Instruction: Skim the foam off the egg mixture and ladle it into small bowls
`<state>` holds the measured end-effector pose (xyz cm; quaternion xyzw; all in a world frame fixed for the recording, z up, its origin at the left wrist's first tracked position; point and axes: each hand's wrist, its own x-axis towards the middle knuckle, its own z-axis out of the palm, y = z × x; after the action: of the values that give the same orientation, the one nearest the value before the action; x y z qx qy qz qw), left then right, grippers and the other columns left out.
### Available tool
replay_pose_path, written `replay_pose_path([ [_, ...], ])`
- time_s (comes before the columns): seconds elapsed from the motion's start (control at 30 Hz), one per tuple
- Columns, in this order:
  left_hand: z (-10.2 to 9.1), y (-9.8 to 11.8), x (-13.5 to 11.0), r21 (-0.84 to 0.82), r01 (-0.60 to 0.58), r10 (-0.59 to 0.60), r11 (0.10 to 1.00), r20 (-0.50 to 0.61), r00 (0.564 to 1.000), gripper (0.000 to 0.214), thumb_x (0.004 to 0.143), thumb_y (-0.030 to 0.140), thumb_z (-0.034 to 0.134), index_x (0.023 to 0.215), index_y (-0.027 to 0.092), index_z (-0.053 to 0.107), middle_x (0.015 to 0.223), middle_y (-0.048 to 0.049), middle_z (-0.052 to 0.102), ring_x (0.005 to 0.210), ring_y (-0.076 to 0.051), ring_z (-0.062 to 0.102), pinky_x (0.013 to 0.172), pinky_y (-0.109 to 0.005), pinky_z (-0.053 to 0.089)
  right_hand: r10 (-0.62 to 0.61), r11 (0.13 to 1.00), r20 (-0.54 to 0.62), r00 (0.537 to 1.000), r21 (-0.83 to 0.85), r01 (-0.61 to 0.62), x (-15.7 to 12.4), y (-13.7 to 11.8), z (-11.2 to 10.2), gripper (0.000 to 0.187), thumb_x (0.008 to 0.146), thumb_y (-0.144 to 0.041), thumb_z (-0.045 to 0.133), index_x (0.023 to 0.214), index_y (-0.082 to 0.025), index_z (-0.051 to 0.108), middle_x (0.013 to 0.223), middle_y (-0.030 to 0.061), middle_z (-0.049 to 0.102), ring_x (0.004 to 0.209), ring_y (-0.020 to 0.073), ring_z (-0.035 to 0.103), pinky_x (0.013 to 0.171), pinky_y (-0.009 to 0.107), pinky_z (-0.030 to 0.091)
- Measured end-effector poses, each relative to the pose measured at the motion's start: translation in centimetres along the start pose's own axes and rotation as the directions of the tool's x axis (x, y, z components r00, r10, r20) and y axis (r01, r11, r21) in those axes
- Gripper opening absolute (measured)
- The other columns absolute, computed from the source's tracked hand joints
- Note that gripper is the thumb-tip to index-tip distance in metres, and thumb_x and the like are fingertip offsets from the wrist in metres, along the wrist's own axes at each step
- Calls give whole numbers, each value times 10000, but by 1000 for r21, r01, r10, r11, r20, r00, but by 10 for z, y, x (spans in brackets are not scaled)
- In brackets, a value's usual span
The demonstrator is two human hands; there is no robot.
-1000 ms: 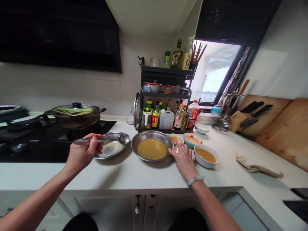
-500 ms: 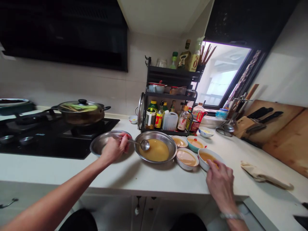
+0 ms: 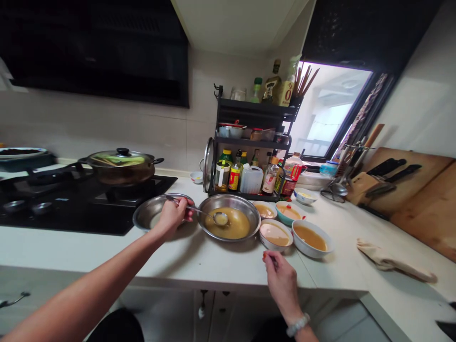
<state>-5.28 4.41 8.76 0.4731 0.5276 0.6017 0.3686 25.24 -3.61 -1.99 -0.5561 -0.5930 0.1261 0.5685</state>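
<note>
My left hand (image 3: pixel 174 216) is closed round the handle of a metal ladle (image 3: pixel 220 218). The ladle's cup, with some liquid in it, sits in the yellowish broth of a wide steel basin (image 3: pixel 254 232). Beneath that hand stands a second steel basin (image 3: pixel 144 214), partly covered by it. My right hand (image 3: pixel 283 280) is over the counter's front edge, fingers curled in and no object visible in them. Closest to it is a small bowl (image 3: pixel 273 244) of pale liquid. A larger white bowl (image 3: pixel 311 255) of brownish liquid stands to the right, with two small bowls behind.
A lidded pot (image 3: pixel 121 173) stands on the black stove (image 3: pixel 71 209) at left. Behind the bowls rises a black rack (image 3: pixel 254 110) of bottles and jars. On the right are a folded cloth (image 3: pixel 392 261), a knife block (image 3: pixel 359 187) and a wooden board (image 3: pixel 420 199).
My right hand has let go of the larger white bowl and moved left to the counter edge, fingers curling. The ladle's cup has shifted slightly right and lower into the broth.
</note>
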Motion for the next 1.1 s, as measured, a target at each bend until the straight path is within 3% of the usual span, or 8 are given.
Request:
replay_pose_path([
  [0.07,-4,4,0,-58,19,-21,998,-24,999,153,763,194,487,671,168,607,460,11,568,399,-137,542,415,-242,474,195,969,41,980,150,-199,6,-7,14,348,795,-519,577,694,-190,632,598,42,641,505,161,556,461,254,424],
  [0.13,-7,9,0,-84,28,-32,996,-42,999,159,765,192,494,664,163,613,463,5,574,394,-132,538,413,-234,469,351,880,90,932,309,-361,11,-15,26,426,747,-598,600,658,-181,606,541,18,598,414,115,456,371,216,324],
  [0.23,-12,17,-2,-91,44,-48,995,-46,998,180,778,196,489,659,154,617,474,-7,587,400,-128,544,417,-226,466,449,747,160,879,473,-468,15,-27,38,493,671,-652,657,675,-161,609,527,0,575,391,77,391,344,179,235],
  [0.5,-45,35,-2,-132,22,-39,991,-124,992,149,761,205,536,729,96,632,503,-24,613,428,-106,554,441,-208,480,412,662,318,854,540,-520,17,-39,45,482,576,-590,780,635,-139,623,533,1,574,431,60,396,372,162,227],
  [0.73,-92,44,-6,-44,3,-15,999,-276,961,127,779,188,527,745,106,618,501,6,613,454,-92,553,459,-184,485,393,612,366,844,581,-537,18,-41,56,486,591,-586,784,618,-146,581,535,1,583,436,53,392,387,167,241],
  [0.83,-109,42,-10,24,-3,10,1000,-311,950,127,770,211,532,735,117,610,496,5,603,447,-104,555,442,-203,489,422,589,321,848,614,-525,21,-39,61,495,575,-593,788,608,-150,571,505,-9,564,421,51,385,385,169,244],
  [0.97,-126,34,-14,221,-54,108,974,-240,965,172,738,286,547,739,130,619,508,-12,609,428,-142,576,427,-254,501,428,585,275,861,642,-496,23,-36,62,455,587,-557,792,599,-159,571,497,-13,559,413,59,389,376,180,250],
  [1.1,-134,27,-20,540,-166,245,825,-78,966,261,769,401,495,752,173,621,483,-7,610,406,-159,577,416,-246,465,423,575,278,862,653,-493,24,-34,62,410,600,-503,797,581,-165,564,496,-16,560,410,61,389,373,185,255],
])
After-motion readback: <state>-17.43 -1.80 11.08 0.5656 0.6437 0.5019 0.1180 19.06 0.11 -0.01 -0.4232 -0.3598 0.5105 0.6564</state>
